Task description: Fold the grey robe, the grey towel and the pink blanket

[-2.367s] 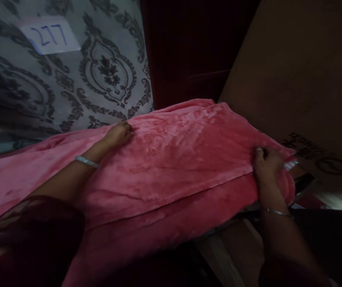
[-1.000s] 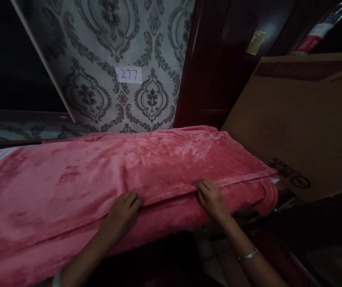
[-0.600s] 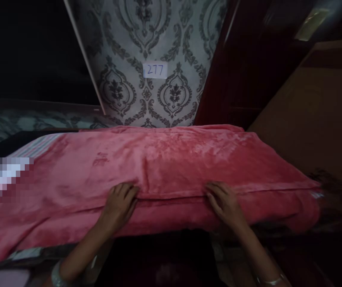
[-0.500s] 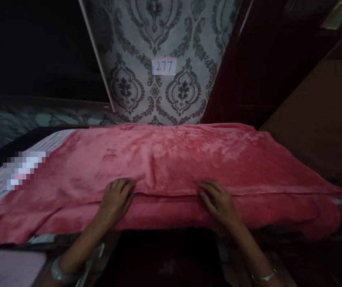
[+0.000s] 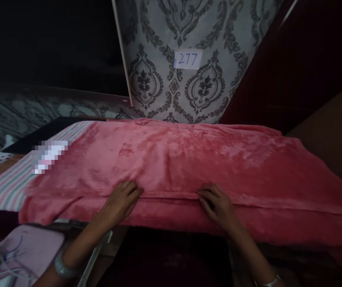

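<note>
— Pressing down along the near fold, is that what the hands are doing?

— It looks so. The left hand (image 5: 120, 203) and the right hand (image 5: 218, 205) both lie on the front edge of the pink blanket (image 5: 188, 159), well apart from each other, right where the upper layer's hem meets the layer under it.

— Are they gripping the cloth?

— The left hand's fingers (image 5: 133, 190) curl over the hem, and the right hand's fingers (image 5: 206, 195) lie flat and slightly spread. Whether either grip is pinched on the fabric cannot be told; the fingertips sink into the plush.

— Where does the blanket sit?

— It is spread folded across a bed, over a striped sheet (image 5: 6, 187) that shows at the left end. Behind it rises patterned wallpaper (image 5: 159, 79) with a paper label (image 5: 188, 59) reading 277.

— How should the person handle this step well?

— Judging by the layers, the upper hem should run parallel to the lower edge, so both hands ought to work evenly, one not leading the other. Plush cloth slides on itself, so flat palms hold it better than fingertips. The right end droops off the bed toward a brown board (image 5: 338, 131), and that part may drag the fold askew.

— Anything else close by?

— A pale cloth (image 5: 24, 251) lies at the lower left, beside the left forearm and its bangle (image 5: 63, 269).
</note>
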Motion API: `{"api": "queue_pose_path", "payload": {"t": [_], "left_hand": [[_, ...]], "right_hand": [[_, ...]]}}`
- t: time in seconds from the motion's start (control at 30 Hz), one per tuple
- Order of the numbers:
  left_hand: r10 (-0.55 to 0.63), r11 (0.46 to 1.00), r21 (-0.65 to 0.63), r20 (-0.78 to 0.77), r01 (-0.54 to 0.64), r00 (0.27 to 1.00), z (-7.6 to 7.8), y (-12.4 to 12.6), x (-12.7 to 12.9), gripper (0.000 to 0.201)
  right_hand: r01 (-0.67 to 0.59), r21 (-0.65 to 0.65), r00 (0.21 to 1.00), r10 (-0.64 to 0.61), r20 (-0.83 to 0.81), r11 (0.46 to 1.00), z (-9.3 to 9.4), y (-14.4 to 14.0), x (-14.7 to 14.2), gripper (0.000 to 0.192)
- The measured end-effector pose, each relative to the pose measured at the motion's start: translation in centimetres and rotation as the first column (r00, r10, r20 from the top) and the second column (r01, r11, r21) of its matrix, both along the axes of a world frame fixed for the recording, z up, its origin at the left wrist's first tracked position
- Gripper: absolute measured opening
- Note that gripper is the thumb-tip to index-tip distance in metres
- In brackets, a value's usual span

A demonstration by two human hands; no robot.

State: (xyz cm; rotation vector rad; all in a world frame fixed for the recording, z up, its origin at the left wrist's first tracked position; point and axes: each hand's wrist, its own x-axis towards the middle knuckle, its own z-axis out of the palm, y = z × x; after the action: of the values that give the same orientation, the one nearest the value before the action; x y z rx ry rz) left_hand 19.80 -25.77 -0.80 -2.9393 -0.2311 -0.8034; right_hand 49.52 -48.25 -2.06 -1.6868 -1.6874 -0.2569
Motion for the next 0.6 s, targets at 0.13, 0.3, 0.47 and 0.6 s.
{"api": "queue_pose_path", "payload": {"t": [0.13, 0.3, 0.47, 0.6], "left_hand": [[0.041, 0.999, -0.024, 0.077, -0.039, 0.996, 0.6, -1.5, -0.8, 0.023], [0.232, 0.97, -0.11, 0.174, -0.215, 0.957, 1.8, -0.9, -4.1, 0.018], [0.724, 0.688, -0.261, 0.19, -0.677, 0.663, 3.1, 3.8, -12.4, 0.027], [0.93, 0.342, -0.551, 0.08, -0.761, 0.36, 3.8, 7.3, -17.8, 0.031]], "right_hand": [[-0.01, 0.043, 0.998, 0.008, 0.058, 0.999, 1.4, 1.7, -1.2, 0.018], [-0.17, 0.034, 0.975, 0.163, 0.148, 0.985, 0.0, 5.5, -4.0, 0.029], [-0.204, -0.007, 0.966, 0.202, 0.16, 0.979, -2.7, 6.1, -4.8, 0.029], [-0.2, 0.028, 0.967, 0.193, 0.168, 0.979, -3.5, 6.0, -4.2, 0.031]]}}
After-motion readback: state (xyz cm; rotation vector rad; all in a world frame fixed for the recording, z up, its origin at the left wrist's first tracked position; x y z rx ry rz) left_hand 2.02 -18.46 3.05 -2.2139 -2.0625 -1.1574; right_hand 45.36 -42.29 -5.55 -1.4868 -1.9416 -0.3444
